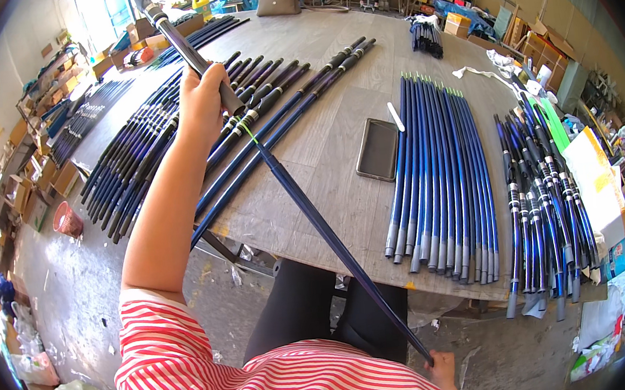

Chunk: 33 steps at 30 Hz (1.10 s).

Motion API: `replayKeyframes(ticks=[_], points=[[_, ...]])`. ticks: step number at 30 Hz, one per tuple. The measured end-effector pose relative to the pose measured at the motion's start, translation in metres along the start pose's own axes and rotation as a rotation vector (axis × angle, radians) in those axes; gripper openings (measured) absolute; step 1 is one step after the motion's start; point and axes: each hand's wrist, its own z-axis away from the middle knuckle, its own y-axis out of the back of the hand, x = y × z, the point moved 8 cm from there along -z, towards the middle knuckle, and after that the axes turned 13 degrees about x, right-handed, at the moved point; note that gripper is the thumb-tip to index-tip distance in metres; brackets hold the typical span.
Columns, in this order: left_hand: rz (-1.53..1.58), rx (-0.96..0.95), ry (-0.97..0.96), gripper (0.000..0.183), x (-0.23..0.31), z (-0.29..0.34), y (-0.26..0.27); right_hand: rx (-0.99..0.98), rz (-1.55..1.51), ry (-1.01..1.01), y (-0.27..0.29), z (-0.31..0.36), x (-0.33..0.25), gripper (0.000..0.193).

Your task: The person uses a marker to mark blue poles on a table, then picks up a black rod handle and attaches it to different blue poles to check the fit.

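My left hand (203, 99) is raised over the table, its fingers wrapped round a thick dark fishing rod tube (181, 46) with silver fittings near its upper end. The tube slants, its lower end toward me. Just below that end is the light green tip of a slimmer dark blue rod section (323, 228); I cannot tell whether the tip sits inside the tube. The slim section runs down across the table edge and my lap. Low on the right, my right hand (442, 367) is closed round its far end.
Rows of dark rods (135, 152) lie left on the grey table (339, 155). A phone (377, 149) and white stick (395, 116) lie beside blue green-tipped sections (439, 183). More rods with fittings (535, 203) are at right. A reddish bucket (67, 220) stands on the floor.
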Motion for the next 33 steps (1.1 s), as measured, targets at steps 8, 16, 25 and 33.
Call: replayKeyframes(ticks=[8,16,25,33], points=[[-0.073,0.022,-0.082,0.014,0.013,0.011,0.003,-0.017,0.014,-0.047,0.002,0.004,0.001,0.034],[-0.155,0.039,-0.145,0.021,0.018,0.012,0.01,0.003,0.063,0.025,-0.001,0.006,-0.006,0.04],[-0.16,-0.011,-0.143,0.02,0.021,0.041,-0.003,-0.038,-0.021,-0.062,-0.001,0.006,0.0,0.032],[-0.138,0.026,-0.093,0.021,0.018,0.05,-0.009,-0.014,-0.006,-0.039,0.002,0.008,0.002,0.033]])
